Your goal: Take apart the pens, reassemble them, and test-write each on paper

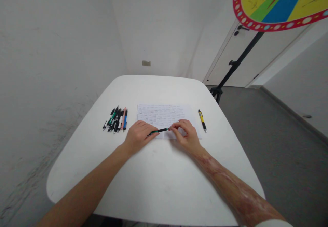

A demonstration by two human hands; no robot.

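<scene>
Head view, looking down over the table. The written sheet of paper (164,112) serves as my fixed mark; rows of small script cover it, too fine to read from here.

Slim dark-and-green pen (162,130): held in front of the near part of the sheet, lying roughly crosswise, its right end slightly the higher. Whether it touches the paper, I cannot tell.

Left hand (139,135): at the sheet's near left corner, fingers closed round the left portion of that pen, thumb along the near side. Right hand (188,135): over the sheet's near right part, thumb and forefinger narrowed to a pinch on the pen's right end, the other fingers curled. White sleeve edge (273,223) shows on the right arm, far to the near right of the sheet.

Left of the sheet, well clear of it: a loose bundle of pens (118,119), mostly black, with green, blue, white and salmon among them; too overlapped to count. Just right of the sheet: a single yellow-and-black pen (202,120), tilted, apart from the paper.

All of it rests on a white table (159,186) with rounded corners. Beyond the sheet, low on the wall, a small beige plate (146,63). Far right beyond the sheet, a colourful wheel (271,5) on a black stand (235,63).
</scene>
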